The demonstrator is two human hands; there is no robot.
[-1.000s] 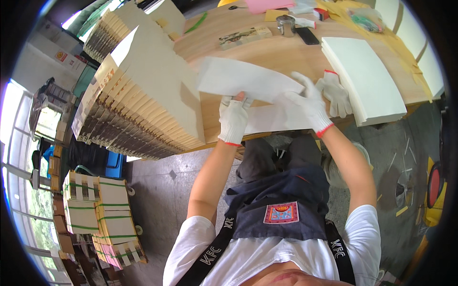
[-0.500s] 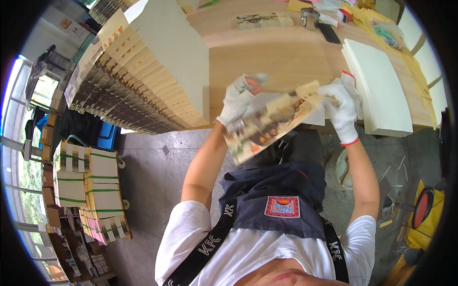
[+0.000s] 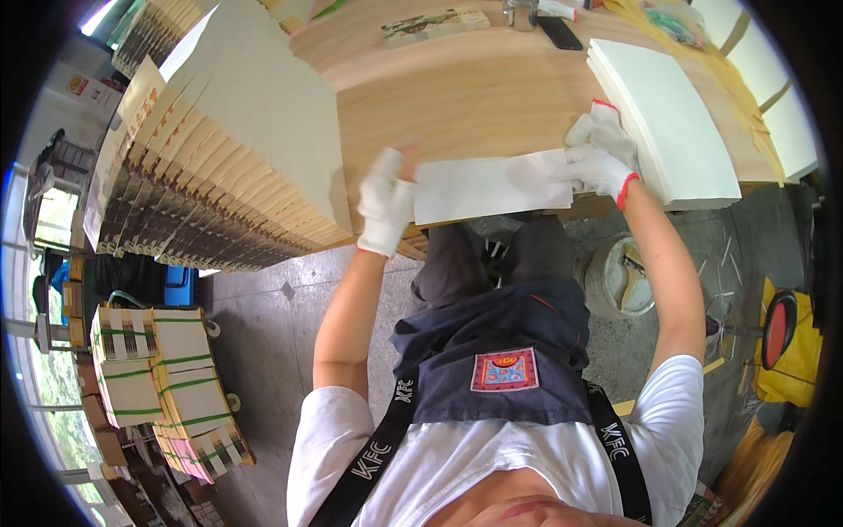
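The left hand (image 3: 385, 206), in a white glove with bare fingertips, was blurred just beside the paper's left end, its fingers loosely bent; whether it gripped anything could not be told. The right hand (image 3: 601, 172), also gloved, lay with fingers stretched over the right end of the paper (image 3: 492, 186); whether they pinched it could not be made out. The paper, a long white strip, lay along the near edge of the bench (image 3: 439, 101).

Just beyond the right hand was a spare glove (image 3: 606, 133), near a white stack (image 3: 672, 132). To the left of the left hand rose a tall stack (image 3: 255, 149) with printed edges. Farther back on the bench were a printed strip (image 3: 435, 28), a metal pot (image 3: 520, 14) and a phone (image 3: 559, 33). Below the bench, a bucket (image 3: 597, 285) stood on the floor (image 3: 272, 351), and green-strapped bundles (image 3: 189, 378) were at the left.
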